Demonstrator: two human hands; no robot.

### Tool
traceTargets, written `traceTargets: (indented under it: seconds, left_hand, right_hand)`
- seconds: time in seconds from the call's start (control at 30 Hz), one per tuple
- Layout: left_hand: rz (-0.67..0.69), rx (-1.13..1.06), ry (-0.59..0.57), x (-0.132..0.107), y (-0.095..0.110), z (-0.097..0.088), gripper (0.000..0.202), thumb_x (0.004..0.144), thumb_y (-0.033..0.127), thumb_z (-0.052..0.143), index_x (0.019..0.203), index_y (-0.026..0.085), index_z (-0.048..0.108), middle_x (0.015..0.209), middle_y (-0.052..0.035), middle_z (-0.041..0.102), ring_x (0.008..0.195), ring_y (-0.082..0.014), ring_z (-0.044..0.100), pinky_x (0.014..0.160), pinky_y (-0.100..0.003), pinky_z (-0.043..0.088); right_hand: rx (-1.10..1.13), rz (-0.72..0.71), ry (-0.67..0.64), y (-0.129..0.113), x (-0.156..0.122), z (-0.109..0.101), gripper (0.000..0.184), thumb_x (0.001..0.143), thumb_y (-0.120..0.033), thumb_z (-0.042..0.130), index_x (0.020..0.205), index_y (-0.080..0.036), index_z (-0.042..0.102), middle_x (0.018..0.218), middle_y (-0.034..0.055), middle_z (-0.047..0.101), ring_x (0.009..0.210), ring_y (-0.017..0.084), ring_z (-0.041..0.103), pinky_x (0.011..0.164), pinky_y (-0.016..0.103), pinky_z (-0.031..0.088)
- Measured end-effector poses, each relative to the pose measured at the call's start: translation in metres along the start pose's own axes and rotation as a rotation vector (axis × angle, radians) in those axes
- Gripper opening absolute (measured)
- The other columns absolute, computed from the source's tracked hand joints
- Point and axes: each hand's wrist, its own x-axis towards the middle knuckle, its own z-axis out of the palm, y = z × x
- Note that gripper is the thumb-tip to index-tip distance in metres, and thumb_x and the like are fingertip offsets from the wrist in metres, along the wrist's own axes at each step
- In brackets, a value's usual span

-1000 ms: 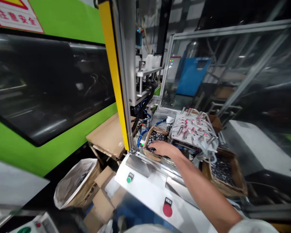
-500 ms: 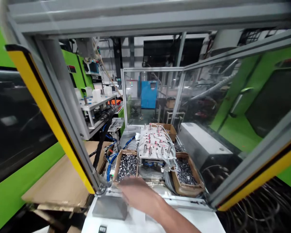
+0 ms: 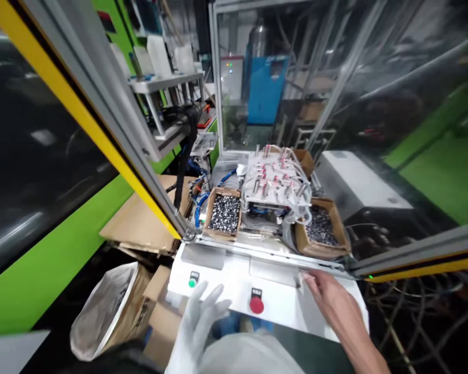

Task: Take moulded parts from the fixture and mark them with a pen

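Note:
My left hand [image 3: 203,317], in a white glove, hovers at the front of the white control panel [image 3: 234,280] with its fingers apart and nothing in them. The green button [image 3: 192,283] lies just beyond its fingertips. Over the panel's right part is my bare right hand [image 3: 329,293], its fingers curled together; whatever they pinch, if anything, is too small to make out. A grey recessed plate [image 3: 275,271] sits beside those fingertips. Behind the panel, a cardboard box [image 3: 237,232] of small shiny metal parts [image 3: 224,213] stands left of the fixture [image 3: 253,195] with its pins and tubes.
Another box [image 3: 337,249] of small dark parts stands right of the fixture. A red button [image 3: 256,305] is on the panel. Yellow-edged posts [image 3: 101,140] flank the opening. A white sack [image 3: 101,306] and cardboard are at lower left.
My right hand has moved from the front of the left parts box back and right over the panel. My gloved left hand has come into view. The view has tipped downward.

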Motion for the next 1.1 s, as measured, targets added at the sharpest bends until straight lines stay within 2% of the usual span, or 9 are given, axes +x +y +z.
traceTargets:
  seconds: [0.07,0.13,0.33,0.4,0.57,0.8,0.9,1.0,1.1]
  left_hand:
    - [0.033,-0.238,-0.122,-0.001,0.014,0.009,0.065,0.093,0.058,0.052,0.150,0.030,0.037,0.147,-0.0138,0.063,0.121,-0.0279,0.070,0.105,-0.045,0.057]
    - [0.058,-0.347,-0.217,-0.003,0.028,0.016,0.064,0.093,0.053,0.058,0.148,0.028,0.038,0.141,-0.0165,0.067,0.117,-0.0265,0.071,0.107,-0.044,0.055]
    - [0.113,-0.303,-0.294,-0.007,0.046,0.026,0.061,0.093,0.052,0.060,0.144,0.026,0.040,0.124,-0.0152,0.076,0.112,-0.0234,0.073,0.105,-0.037,0.055]
    - [0.099,-0.361,-0.309,-0.008,0.045,0.028,0.063,0.091,0.053,0.062,0.144,0.026,0.039,0.122,-0.0149,0.076,0.109,-0.0231,0.074,0.103,-0.037,0.055]
    - [0.015,-0.536,-0.342,-0.012,0.044,0.035,0.074,0.087,0.055,0.067,0.146,0.028,0.033,0.121,-0.0147,0.077,0.099,-0.0234,0.075,0.100,-0.043,0.056]
    - [0.030,-0.490,-0.341,-0.006,0.040,0.040,0.075,0.086,0.056,0.068,0.144,0.025,0.033,0.117,-0.0145,0.077,0.103,-0.0236,0.074,0.099,-0.040,0.054]
    - [0.074,-0.358,-0.326,0.007,0.034,0.041,0.063,0.090,0.055,0.063,0.137,0.018,0.040,0.095,-0.0095,0.079,0.089,-0.0203,0.073,0.090,-0.037,0.056]
    - [0.011,-0.238,-0.306,0.027,0.020,0.043,0.051,0.095,0.052,0.053,0.128,0.013,0.046,0.076,-0.0026,0.074,0.072,-0.0165,0.068,0.077,-0.033,0.055]
    - [-0.058,-0.119,-0.224,0.049,0.002,0.048,0.049,0.094,0.048,0.053,0.128,0.012,0.049,0.096,-0.0084,0.075,0.083,-0.0174,0.069,0.075,-0.031,0.055]
  right_hand:
    - [-0.003,0.091,-0.045,-0.001,-0.002,0.004,0.056,0.099,-0.066,0.027,0.120,-0.026,0.060,0.118,0.0106,0.073,0.106,0.035,0.068,0.078,0.040,0.047]
    - [0.034,0.144,-0.117,-0.008,0.000,0.006,0.057,0.098,-0.070,0.027,0.113,-0.028,0.062,0.114,0.0088,0.074,0.107,0.035,0.068,0.077,0.040,0.045]
    - [0.116,0.177,-0.166,-0.013,0.016,0.015,0.042,0.096,-0.061,0.040,0.089,-0.027,0.063,0.090,0.0070,0.075,0.093,0.031,0.069,0.073,0.034,0.041]
    - [0.142,0.145,-0.171,-0.010,0.019,0.017,0.043,0.097,-0.058,0.039,0.082,-0.026,0.062,0.085,0.0064,0.074,0.089,0.029,0.070,0.072,0.033,0.041]
    - [0.063,0.179,-0.174,-0.013,0.022,0.017,0.051,0.091,-0.072,0.041,0.088,-0.026,0.062,0.087,0.0100,0.074,0.091,0.033,0.069,0.069,0.034,0.039]
    - [0.169,0.146,-0.185,-0.006,0.027,0.019,0.042,0.092,-0.060,0.043,0.079,-0.025,0.062,0.080,0.0072,0.073,0.083,0.028,0.065,0.072,0.035,0.040]
    - [0.291,0.136,-0.155,0.002,0.026,0.023,0.044,0.089,-0.062,0.043,0.072,-0.024,0.055,0.072,0.0059,0.068,0.076,0.025,0.062,0.071,0.034,0.040]
    - [0.507,0.107,-0.135,0.007,0.020,0.023,0.047,0.086,-0.067,0.044,0.068,-0.024,0.047,0.061,0.0024,0.061,0.063,0.020,0.057,0.065,0.033,0.040]
    - [0.783,0.106,-0.144,0.003,0.009,0.010,0.051,0.083,-0.075,0.048,0.074,-0.025,0.041,0.060,-0.0007,0.058,0.052,0.017,0.052,0.055,0.030,0.039]
